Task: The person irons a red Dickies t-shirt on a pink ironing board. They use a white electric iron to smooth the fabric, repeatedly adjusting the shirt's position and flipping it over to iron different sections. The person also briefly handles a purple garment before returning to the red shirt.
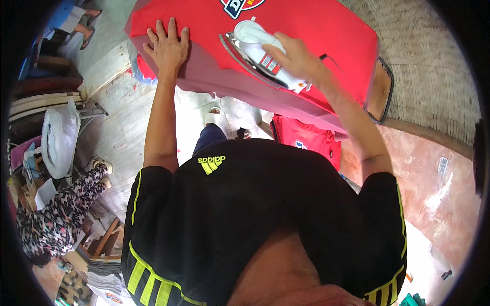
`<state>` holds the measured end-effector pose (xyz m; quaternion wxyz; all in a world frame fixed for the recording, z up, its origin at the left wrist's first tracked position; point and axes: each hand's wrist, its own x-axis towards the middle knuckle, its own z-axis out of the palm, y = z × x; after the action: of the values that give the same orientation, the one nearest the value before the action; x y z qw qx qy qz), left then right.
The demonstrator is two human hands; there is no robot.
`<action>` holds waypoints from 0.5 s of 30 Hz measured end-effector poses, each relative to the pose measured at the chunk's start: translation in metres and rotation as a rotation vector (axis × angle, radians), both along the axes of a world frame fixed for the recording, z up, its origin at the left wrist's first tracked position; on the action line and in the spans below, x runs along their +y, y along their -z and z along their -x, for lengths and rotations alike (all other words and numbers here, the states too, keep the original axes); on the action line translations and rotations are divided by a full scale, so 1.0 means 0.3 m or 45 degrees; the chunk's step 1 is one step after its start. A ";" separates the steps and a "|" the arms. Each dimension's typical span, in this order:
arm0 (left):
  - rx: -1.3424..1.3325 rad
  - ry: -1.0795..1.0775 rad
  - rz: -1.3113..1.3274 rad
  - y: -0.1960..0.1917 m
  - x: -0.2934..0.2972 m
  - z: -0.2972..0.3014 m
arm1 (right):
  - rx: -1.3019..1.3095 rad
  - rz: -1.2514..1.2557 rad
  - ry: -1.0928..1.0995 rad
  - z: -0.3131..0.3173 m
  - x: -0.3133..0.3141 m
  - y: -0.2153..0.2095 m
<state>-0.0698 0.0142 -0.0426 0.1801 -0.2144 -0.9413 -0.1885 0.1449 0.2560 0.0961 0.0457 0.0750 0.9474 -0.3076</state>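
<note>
Red cloth, a shirt [316, 35] with a printed badge at its twelve-o'clock edge, lies smoothed over a padded ironing board [286, 104] that fills the top of the view. On it, at about one o'clock, sits a white electric iron [258, 53] with a shiny metal soleplate flat to the fabric, its pointed nose aimed toward eleven o'clock. The right hand [296, 56] is wrapped around the iron's handle, fingers curled tight over it. The left hand [167, 47] lies at eleven o'clock, palm down, fingers spread and pressed flat on the shirt near the board's left edge, well apart from the iron. A wire iron rest [386, 92] juts from the board's end at two o'clock. Below the board, near the centre, hangs another red garment [306, 140]. At nine o'clock a white plastic bag [60, 137] sags over a metal stand; whatever it holds is hidden. Another person's patterned trouser leg [61, 214] shows at eight o'clock on the pale stone floor [122, 137].
</note>
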 end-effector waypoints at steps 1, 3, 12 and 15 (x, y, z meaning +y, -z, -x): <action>0.005 0.017 -0.002 -0.008 -0.008 0.004 | -0.001 -0.001 0.018 0.012 0.011 -0.004; 0.077 0.069 -0.044 -0.005 -0.020 -0.002 | -0.007 -0.018 0.046 0.005 0.054 -0.019; -0.249 0.717 -0.553 -0.092 -0.013 -0.335 | 0.072 0.403 0.683 -0.250 -0.041 0.012; -0.272 0.636 -0.542 -0.069 0.002 -0.360 | 0.041 0.623 0.823 -0.217 -0.133 0.019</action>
<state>0.0380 0.0148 -0.0218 0.0695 -0.3749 -0.8128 -0.4404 0.2100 0.2159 0.0906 -0.0516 0.3512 0.7744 -0.5238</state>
